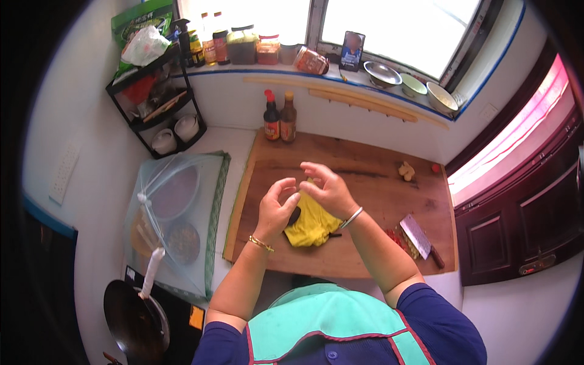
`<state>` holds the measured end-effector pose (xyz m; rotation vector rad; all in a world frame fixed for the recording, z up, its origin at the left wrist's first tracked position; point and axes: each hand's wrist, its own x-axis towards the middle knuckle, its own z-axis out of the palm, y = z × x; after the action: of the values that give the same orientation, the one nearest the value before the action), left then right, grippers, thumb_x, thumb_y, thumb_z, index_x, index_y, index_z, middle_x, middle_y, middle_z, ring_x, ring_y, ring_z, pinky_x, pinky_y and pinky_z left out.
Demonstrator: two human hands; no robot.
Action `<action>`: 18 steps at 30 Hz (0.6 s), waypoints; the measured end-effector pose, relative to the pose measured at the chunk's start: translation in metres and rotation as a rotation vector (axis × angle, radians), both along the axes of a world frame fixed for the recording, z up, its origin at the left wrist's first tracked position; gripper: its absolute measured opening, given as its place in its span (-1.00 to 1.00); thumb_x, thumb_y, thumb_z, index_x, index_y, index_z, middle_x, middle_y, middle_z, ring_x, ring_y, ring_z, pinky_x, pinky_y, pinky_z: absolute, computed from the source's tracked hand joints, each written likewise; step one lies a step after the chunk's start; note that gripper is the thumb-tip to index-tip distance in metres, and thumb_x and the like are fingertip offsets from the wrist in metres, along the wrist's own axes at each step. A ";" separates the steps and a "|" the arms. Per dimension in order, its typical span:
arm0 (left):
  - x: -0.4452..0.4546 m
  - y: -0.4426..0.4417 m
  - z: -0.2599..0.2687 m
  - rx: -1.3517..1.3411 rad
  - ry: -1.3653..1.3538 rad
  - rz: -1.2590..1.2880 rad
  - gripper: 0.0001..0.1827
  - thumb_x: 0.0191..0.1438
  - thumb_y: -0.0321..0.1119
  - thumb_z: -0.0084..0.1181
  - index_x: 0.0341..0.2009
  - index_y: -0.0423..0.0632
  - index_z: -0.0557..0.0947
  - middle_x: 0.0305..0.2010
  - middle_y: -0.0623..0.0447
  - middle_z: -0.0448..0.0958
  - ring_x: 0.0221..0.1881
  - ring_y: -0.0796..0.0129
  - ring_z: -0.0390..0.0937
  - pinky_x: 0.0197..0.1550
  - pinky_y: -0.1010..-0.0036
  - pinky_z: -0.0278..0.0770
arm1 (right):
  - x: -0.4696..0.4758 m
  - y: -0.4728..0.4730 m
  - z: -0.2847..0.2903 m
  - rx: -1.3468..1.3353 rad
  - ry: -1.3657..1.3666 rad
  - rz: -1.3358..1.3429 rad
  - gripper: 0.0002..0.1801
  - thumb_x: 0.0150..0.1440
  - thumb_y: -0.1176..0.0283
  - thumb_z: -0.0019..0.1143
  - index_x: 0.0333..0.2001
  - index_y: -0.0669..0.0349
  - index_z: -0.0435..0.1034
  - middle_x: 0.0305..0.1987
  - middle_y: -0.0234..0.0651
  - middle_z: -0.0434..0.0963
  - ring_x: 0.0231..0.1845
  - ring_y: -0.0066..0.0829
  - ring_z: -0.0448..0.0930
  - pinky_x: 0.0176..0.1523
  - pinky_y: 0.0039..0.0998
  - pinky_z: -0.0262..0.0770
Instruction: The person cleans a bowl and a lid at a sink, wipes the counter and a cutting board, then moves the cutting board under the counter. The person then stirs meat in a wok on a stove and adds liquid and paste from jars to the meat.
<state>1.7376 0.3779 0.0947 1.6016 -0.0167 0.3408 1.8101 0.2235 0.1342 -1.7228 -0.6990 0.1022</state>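
Note:
My left hand point(275, 207) and my right hand point(327, 188) are raised over a wooden board, fingers curved and apart, with nothing in either. Beneath them a crumpled yellow cloth point(312, 224) lies on the board point(365, 159). A dark rounded object point(294, 216), partly hidden by my left hand, sits at the cloth's left edge. To the right, a cleaver point(416, 235) rests beside chopped red pieces point(396, 238) and pale chopped bits point(412, 250). A piece of ginger point(406, 171) and a small red cap point(435, 168) lie farther back.
Two sauce bottles point(280, 119) stand at the board's back edge. Left of it, a mesh food cover point(182, 182) spans several dishes, with a wok point(132, 319) nearer me. A black rack point(157, 107) fills the corner. Jars and bowls point(382, 74) line the windowsill.

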 end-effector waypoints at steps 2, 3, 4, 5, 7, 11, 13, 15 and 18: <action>0.044 0.009 0.020 0.000 0.001 0.008 -0.60 0.09 -0.50 0.13 0.06 -0.19 0.44 0.00 0.02 0.47 0.00 0.41 0.46 0.07 0.52 0.43 | 0.050 0.004 0.023 -0.019 -0.141 -0.068 -0.46 0.07 0.36 0.23 0.12 0.26 0.33 0.10 -0.23 0.44 0.13 -0.41 0.44 0.14 -0.38 0.39; 0.069 0.013 0.031 0.020 -0.039 0.018 -0.59 0.09 -0.50 0.14 0.06 -0.19 0.44 0.01 0.02 0.46 0.01 0.41 0.45 0.08 0.52 0.42 | 0.079 0.007 0.035 -0.062 -0.283 -0.130 -0.43 0.03 0.30 0.25 0.11 0.26 0.33 0.10 -0.18 0.45 0.13 -0.31 0.46 0.17 -0.34 0.37; 0.095 0.017 0.041 0.010 -0.016 0.029 -0.58 0.08 -0.50 0.15 0.07 -0.19 0.43 0.01 0.01 0.46 0.02 0.41 0.43 0.08 0.51 0.42 | 0.107 0.011 0.047 -0.123 -0.361 -0.186 -0.43 0.02 0.30 0.25 0.10 0.27 0.34 0.10 -0.13 0.45 0.14 -0.25 0.45 0.18 -0.32 0.35; 0.117 0.020 0.049 -0.032 -0.035 0.028 -0.57 0.08 -0.50 0.14 0.07 -0.19 0.43 0.02 0.01 0.46 0.03 0.40 0.43 0.08 0.51 0.42 | 0.136 0.017 0.058 -0.124 -0.530 -0.236 -0.43 0.00 0.31 0.25 0.09 0.28 0.34 0.10 -0.08 0.44 0.14 -0.20 0.45 0.20 -0.30 0.34; 0.158 0.026 0.060 -0.070 -0.032 0.052 -0.56 0.08 -0.50 0.14 0.08 -0.18 0.42 0.02 0.02 0.45 0.03 0.40 0.43 0.08 0.51 0.42 | 0.194 0.030 0.077 -0.178 -0.557 -0.314 -0.41 -0.04 0.32 0.27 0.08 0.29 0.34 0.11 -0.03 0.43 0.16 -0.12 0.42 0.22 -0.28 0.31; 0.211 0.039 0.054 -0.146 -0.014 0.064 -0.49 0.04 -0.42 0.20 0.10 -0.20 0.39 0.09 -0.07 0.42 0.08 0.26 0.42 0.15 0.39 0.40 | 0.305 0.071 0.096 -0.494 -0.744 -0.492 -0.18 -0.12 0.24 0.36 0.20 0.21 0.18 0.20 -0.09 0.34 0.28 -0.13 0.27 0.30 -0.22 0.17; 0.222 0.045 0.041 -0.162 0.017 0.060 -0.49 0.05 -0.45 0.19 0.12 -0.19 0.38 0.10 -0.10 0.40 0.10 0.24 0.41 0.15 0.37 0.40 | 0.346 0.092 0.093 -0.760 -0.717 -0.511 0.07 -0.17 0.08 0.40 0.33 0.16 -0.03 0.32 -0.14 0.18 0.37 -0.19 0.14 0.36 -0.14 0.02; 0.231 0.049 0.027 -0.177 0.038 0.057 -0.48 0.05 -0.45 0.19 0.13 -0.18 0.37 0.12 -0.10 0.38 0.11 0.23 0.40 0.17 0.37 0.39 | 0.372 0.109 0.085 -0.863 -0.669 -0.519 0.09 -0.16 0.07 0.38 0.34 0.14 -0.06 0.30 -0.16 0.18 0.35 -0.21 0.17 0.34 -0.12 0.03; 0.245 0.050 0.015 -0.177 0.088 0.057 -0.45 0.05 -0.46 0.20 0.14 -0.17 0.35 0.14 -0.10 0.37 0.13 0.25 0.38 0.19 0.36 0.38 | 0.386 0.115 0.080 -0.886 -0.651 -0.485 0.05 -0.15 0.08 0.36 0.33 0.18 -0.02 0.20 -0.14 0.28 0.28 -0.20 0.25 0.30 -0.15 0.09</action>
<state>1.9831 0.4277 0.1099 1.4425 0.1236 0.3078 2.1963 0.3388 0.2147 -2.7874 -0.7195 -0.5963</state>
